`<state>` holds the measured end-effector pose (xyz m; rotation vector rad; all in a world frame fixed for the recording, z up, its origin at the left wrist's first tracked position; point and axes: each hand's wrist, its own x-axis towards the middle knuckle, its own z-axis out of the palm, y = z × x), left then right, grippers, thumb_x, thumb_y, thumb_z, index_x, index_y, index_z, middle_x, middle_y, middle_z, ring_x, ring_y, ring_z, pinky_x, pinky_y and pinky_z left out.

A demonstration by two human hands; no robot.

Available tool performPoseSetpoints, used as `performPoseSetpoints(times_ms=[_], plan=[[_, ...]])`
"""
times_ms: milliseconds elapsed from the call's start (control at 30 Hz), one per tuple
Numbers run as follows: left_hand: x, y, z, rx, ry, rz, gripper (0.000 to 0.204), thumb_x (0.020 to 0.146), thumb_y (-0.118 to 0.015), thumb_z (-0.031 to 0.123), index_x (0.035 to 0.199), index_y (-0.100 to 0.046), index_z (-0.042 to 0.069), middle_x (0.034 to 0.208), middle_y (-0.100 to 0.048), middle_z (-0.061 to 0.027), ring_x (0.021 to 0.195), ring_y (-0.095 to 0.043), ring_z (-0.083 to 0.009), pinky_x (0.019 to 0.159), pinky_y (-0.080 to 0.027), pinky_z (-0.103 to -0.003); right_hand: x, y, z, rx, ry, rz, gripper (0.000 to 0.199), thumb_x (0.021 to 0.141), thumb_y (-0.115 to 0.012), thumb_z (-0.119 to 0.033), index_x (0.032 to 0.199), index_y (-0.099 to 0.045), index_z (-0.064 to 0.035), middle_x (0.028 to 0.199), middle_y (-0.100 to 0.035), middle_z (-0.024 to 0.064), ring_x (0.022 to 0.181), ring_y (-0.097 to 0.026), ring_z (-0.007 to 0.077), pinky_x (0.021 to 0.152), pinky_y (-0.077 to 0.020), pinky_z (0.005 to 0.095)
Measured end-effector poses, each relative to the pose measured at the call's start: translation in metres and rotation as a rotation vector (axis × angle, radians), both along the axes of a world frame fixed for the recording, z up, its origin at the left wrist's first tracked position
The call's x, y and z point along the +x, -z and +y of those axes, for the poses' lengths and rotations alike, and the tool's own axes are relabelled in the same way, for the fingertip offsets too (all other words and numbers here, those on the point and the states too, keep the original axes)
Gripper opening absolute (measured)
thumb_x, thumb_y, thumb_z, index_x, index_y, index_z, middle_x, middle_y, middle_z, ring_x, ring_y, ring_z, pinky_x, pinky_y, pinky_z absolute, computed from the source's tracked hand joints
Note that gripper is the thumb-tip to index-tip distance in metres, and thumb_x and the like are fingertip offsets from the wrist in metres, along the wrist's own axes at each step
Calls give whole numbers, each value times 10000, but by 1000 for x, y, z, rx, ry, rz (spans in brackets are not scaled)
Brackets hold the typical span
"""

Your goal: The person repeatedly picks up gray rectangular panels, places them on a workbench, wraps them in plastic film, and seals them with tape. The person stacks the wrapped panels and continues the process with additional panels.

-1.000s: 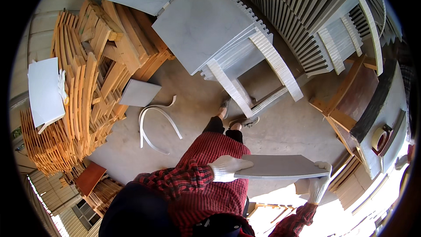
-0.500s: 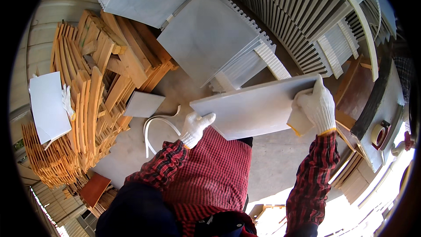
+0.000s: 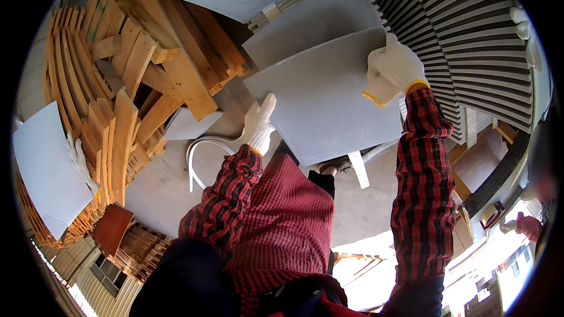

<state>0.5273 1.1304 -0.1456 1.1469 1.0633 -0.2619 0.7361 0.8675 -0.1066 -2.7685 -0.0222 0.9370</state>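
A flat grey panel (image 3: 329,100) lies tilted in front of me, its far edge overlapping a stack of similar grey panels (image 3: 311,23). White-gloved, my right hand (image 3: 396,67) is closed on the panel's far right edge with its fingers curled. My left hand (image 3: 257,124), also gloved, is at the panel's left edge, its thumb pointing up along that edge. The panel hides some of the left fingers. A pale strip (image 3: 358,169) sticks out below the panel's near edge.
Wooden slats and beams (image 3: 158,53) are piled on the left. Beside them are a white sheet (image 3: 50,167) and a white glove (image 3: 79,158). White curved strips (image 3: 191,158) lie on the floor. Ribbed grey panel stacks (image 3: 464,41) stand at the far right.
The panel has moved away from my body and turned flatter, over the stack. My right hand has moved farther away with it; my left hand has moved slightly away too.
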Motion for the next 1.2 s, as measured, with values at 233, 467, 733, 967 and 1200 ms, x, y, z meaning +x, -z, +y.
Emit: performPoseSetpoints(times_ms=[233,467,733,967,1200], plan=[[9,30,11,90,37,67,483,953,-675,397,1139,-592,-41,958,-603,-58,813,-590,-129,705,-513,-301,-41,32,10,169,214,-240,564,878,-564,-233,1416,-481,-83,1145,-678,243,950,-696,397,811,-557,472],[12,26,11,-13,-30,97,527,1010,-565,447,1245,-556,-25,1076,-648,-103,914,-649,-177,774,-541,-323,-199,12,73,474,70,-588,603,777,-702,-90,1363,-561,-103,1212,-653,127,948,-686,274,839,-538,460],[-36,25,22,-489,-128,-1,775,1010,-369,649,1477,-391,31,1472,-458,-167,1347,-473,-307,1115,-405,-444,-175,49,150,585,-185,-583,565,776,-676,-203,1325,-562,-125,1217,-567,83,1169,-498,334,1033,-379,518],[-123,39,-17,-482,186,179,945,940,-282,781,1510,-324,28,1497,-435,-190,1353,-471,-337,1135,-370,-500,-45,65,82,383,-227,-907,569,824,-608,-309,1337,-542,-72,1234,-557,113,1193,-477,324,1057,-343,492],[-136,29,-48,-431,96,9,927,959,-232,763,1591,-147,90,1615,-247,-175,1478,-294,-329,1191,-257,-543,-137,74,-27,144,-152,-876,542,864,-631,-306,1314,-546,-17,1317,-528,194,1276,-467,397,1081,-333,545]])
